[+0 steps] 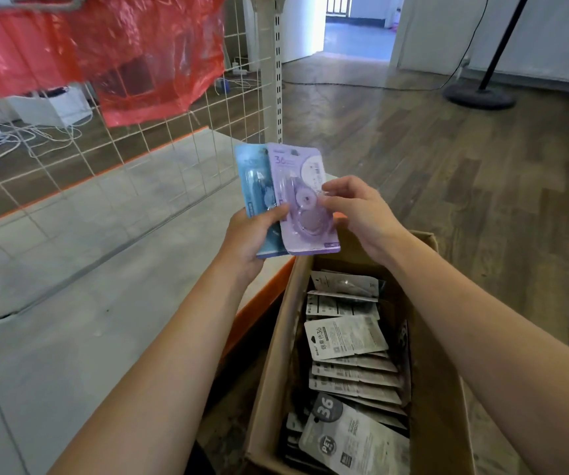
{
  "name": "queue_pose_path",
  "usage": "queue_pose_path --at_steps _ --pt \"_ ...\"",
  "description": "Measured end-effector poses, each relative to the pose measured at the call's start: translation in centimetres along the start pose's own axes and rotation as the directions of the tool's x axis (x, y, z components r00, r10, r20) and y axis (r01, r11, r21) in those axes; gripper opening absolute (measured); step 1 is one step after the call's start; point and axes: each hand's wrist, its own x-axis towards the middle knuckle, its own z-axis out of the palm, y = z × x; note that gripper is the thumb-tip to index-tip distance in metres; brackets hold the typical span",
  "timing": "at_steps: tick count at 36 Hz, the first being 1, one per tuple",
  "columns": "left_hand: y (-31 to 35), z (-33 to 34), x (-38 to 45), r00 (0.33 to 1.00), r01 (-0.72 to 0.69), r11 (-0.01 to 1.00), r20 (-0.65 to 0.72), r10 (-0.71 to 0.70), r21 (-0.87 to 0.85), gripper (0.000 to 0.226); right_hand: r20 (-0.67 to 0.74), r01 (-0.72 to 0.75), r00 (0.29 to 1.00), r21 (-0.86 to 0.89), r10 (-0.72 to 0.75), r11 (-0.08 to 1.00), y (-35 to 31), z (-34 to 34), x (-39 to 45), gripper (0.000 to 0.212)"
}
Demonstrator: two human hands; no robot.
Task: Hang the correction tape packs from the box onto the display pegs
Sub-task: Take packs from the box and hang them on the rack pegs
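My left hand [249, 236] grips a small stack of correction tape packs from below, thumb across their fronts. A blue pack [254, 181] lies behind and a purple pack [298, 186] sits in front, both upright. My right hand [358, 209] pinches the purple pack's right edge with thumb and fingertips. Directly below my hands stands an open cardboard box [269, 341] holding several grey and white packs [345, 337] lying face down in a row. No display peg is in view.
A white wire grid panel [132, 138] rises at the left behind a grey shelf with an orange edge [259, 303]. Red plastic sheeting [132, 53] hangs over the grid's top. A black floor stand base [478, 94] sits on the wooden floor at far right.
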Motion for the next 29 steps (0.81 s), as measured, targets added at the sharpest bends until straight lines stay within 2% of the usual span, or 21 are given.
queue_pose_path --at_steps 4,8,11,13,16,19,21,25,29 --pt "0.0 0.0 -0.1 0.999 -0.041 0.999 0.001 0.041 -0.019 0.025 -0.015 -0.056 0.998 -0.078 0.055 0.995 0.8 0.1 0.3 0.053" --pt "-0.1 -0.2 0.0 0.999 -0.032 0.999 -0.016 0.032 -0.007 0.028 0.095 -0.082 0.992 -0.010 0.082 0.997 0.6 0.4 0.0 0.050" --pt "0.0 -0.2 0.0 1.000 -0.029 0.999 -0.012 0.029 0.014 0.022 0.178 -0.058 0.983 0.035 0.051 0.998 0.5 0.2 -0.4 0.033" --pt "0.0 -0.2 0.0 0.999 -0.033 0.999 -0.016 0.034 0.027 0.020 0.196 -0.075 0.979 0.063 0.061 0.995 0.5 -0.1 -0.7 0.032" --pt "0.0 -0.6 0.3 0.997 -0.027 0.999 -0.066 0.030 0.039 0.020 0.125 -0.091 0.989 0.092 0.079 0.992 0.4 -0.6 -0.7 0.032" --pt "0.2 -1.3 0.5 0.995 -0.015 0.997 -0.094 0.022 0.077 0.020 -0.026 -0.077 0.997 0.042 0.079 0.996 0.4 -1.3 -0.6 0.023" --pt "0.5 -1.5 0.3 0.996 -0.022 0.994 -0.083 0.031 0.105 0.021 -0.078 -0.066 0.995 0.013 0.067 0.998 0.4 -1.7 -0.6 0.023" --pt "1.3 -1.3 -0.7 0.995 -0.060 0.986 -0.066 0.072 0.156 0.022 -0.098 -0.105 0.989 0.024 0.107 0.994 0.2 -1.9 -0.6 0.023" --pt "2.1 -1.4 -1.7 0.990 -0.072 0.981 -0.107 0.092 0.180 0.020 -0.073 -0.137 0.988 0.016 0.138 0.990 -0.5 -1.1 -0.6 0.038"
